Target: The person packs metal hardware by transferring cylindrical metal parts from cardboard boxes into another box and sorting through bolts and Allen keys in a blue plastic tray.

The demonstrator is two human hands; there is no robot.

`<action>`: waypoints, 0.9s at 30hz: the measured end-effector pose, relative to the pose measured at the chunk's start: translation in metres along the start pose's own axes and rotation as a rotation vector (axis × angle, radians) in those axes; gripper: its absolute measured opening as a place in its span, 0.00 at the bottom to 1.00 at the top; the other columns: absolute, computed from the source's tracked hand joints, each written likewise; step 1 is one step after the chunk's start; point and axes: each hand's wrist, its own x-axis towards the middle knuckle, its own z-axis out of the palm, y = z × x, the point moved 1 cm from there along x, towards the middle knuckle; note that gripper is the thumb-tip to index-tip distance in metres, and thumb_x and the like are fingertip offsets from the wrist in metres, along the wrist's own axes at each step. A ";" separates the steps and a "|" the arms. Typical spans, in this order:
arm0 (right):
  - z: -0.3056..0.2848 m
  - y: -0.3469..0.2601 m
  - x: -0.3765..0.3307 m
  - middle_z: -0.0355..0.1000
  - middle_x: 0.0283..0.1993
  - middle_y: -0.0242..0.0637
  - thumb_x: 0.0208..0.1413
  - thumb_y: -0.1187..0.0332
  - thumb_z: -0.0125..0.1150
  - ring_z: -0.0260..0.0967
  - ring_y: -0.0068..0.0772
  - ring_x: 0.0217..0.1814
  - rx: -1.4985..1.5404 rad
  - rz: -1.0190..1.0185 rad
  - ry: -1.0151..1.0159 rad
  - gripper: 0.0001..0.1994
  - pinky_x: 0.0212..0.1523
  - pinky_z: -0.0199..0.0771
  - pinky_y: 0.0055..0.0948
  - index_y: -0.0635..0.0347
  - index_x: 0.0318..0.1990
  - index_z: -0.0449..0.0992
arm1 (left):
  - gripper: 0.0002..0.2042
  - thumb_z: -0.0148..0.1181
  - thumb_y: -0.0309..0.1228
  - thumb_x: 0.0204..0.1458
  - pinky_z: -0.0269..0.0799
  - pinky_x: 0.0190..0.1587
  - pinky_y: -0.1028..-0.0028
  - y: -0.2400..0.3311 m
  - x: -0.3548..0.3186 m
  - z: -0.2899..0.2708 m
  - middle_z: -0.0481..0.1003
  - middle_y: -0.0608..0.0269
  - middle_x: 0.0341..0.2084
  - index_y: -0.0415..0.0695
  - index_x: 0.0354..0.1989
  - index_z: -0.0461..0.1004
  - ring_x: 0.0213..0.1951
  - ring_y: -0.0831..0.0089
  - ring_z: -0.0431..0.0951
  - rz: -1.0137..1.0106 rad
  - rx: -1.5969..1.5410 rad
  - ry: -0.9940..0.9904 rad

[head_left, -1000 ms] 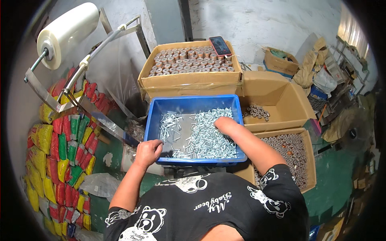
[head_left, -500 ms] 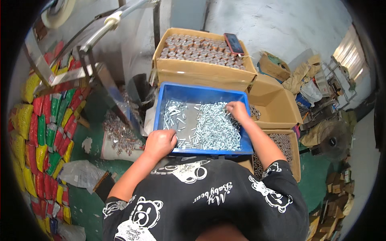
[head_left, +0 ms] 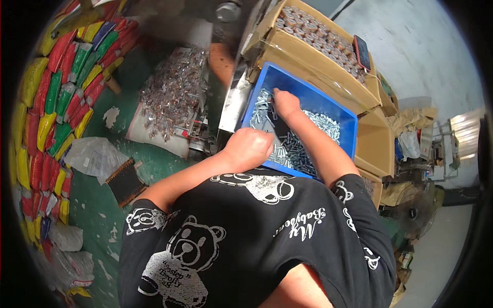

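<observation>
A blue plastic bin (head_left: 310, 93) holds many small rod-shaped silver metal pieces (head_left: 322, 122), like pins or short screws. Those in the shadow of my right arm look dark. My right hand (head_left: 286, 105) reaches across to the bin's far left part, its fingers closed down among the pieces there. Just over the near left edge is my left hand (head_left: 249, 149), curled into a fist with its knuckles toward the bin. Whatever either hand holds is hidden or too small to make out. A patch of bare grey bin floor shows between the hands.
Behind the bin, a cardboard box (head_left: 313, 66) holds rows of copper-coloured cylinders (head_left: 308, 25); a phone (head_left: 361, 52) rests on its edge. An open carton (head_left: 374, 141) stands right. Left lie a heap of small clear packets (head_left: 172, 92) and stacked colourful bags (head_left: 49, 128).
The view has swung left, so the bin appears tilted and farther right. My right hand has moved from the bin's right side to its far left part. My left hand stays by the near left edge.
</observation>
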 end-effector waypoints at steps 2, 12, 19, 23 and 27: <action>0.025 0.006 0.010 0.78 0.39 0.51 0.57 0.70 0.50 0.77 0.53 0.44 -0.032 -0.010 0.047 0.08 0.44 0.76 0.48 0.61 0.40 0.74 | 0.07 0.57 0.30 0.48 0.74 0.31 0.54 0.000 0.001 0.001 0.75 0.52 0.19 0.42 0.22 0.72 0.25 0.51 0.77 -0.004 -0.023 0.003; -0.019 0.017 -0.022 0.76 0.32 0.51 0.61 0.62 0.54 0.76 0.54 0.36 0.064 0.013 0.266 0.10 0.37 0.72 0.47 0.60 0.36 0.73 | 0.07 0.55 0.30 0.48 0.74 0.32 0.55 -0.005 0.001 0.001 0.75 0.52 0.20 0.42 0.21 0.71 0.27 0.51 0.78 0.014 -0.074 -0.027; -0.093 -0.061 0.008 0.73 0.33 0.54 0.61 0.58 0.52 0.73 0.57 0.38 0.686 -0.178 0.554 0.16 0.40 0.70 0.48 0.65 0.34 0.74 | 0.08 0.57 0.32 0.49 0.72 0.30 0.54 0.004 0.003 -0.003 0.75 0.50 0.20 0.41 0.23 0.72 0.26 0.49 0.77 -0.040 0.001 -0.068; -0.105 -0.087 0.053 0.75 0.44 0.58 0.59 0.56 0.54 0.72 0.58 0.50 0.739 -0.085 0.349 0.19 0.52 0.71 0.47 0.65 0.47 0.74 | 0.07 0.56 0.32 0.51 0.72 0.32 0.55 0.016 0.007 -0.006 0.76 0.52 0.22 0.43 0.26 0.75 0.28 0.50 0.77 -0.018 0.033 -0.094; -0.090 -0.046 0.013 0.74 0.49 0.56 0.58 0.63 0.57 0.72 0.55 0.53 0.839 -0.254 0.492 0.19 0.55 0.71 0.43 0.64 0.54 0.72 | 0.07 0.54 0.30 0.52 0.72 0.32 0.54 0.021 0.008 -0.006 0.76 0.49 0.23 0.40 0.27 0.75 0.27 0.50 0.77 -0.027 0.062 -0.044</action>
